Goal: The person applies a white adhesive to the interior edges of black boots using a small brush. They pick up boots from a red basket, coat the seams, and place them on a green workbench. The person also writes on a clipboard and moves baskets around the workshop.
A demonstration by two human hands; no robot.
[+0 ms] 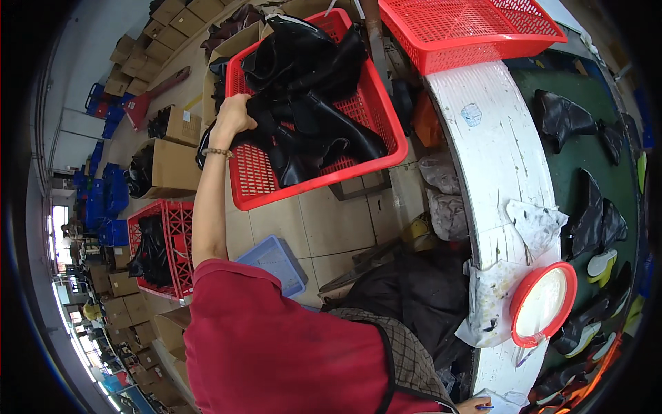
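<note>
My left hand [234, 116] reaches over the left rim of a red plastic basket [252, 200], its fingers closed on a black boot [259, 125]. More black boots [345, 127] lie heaped in that basket, some flopped over its sides. Down at the lower edge, my right hand [473, 406] is partly cut off beside the white bench. A thin blue stick-like thing [485, 407] pokes out of its closed fingers; its kind is not clear.
On the white bench [507, 138] sits a red-rimmed bowl [574, 290] of whitish stuff. Another red basket [476, 58] rests at its far end. Boots [562, 117] lie on the green belt [552, 159] at right. A blue tray [289, 276] and cartons [181, 169] stand on the floor.
</note>
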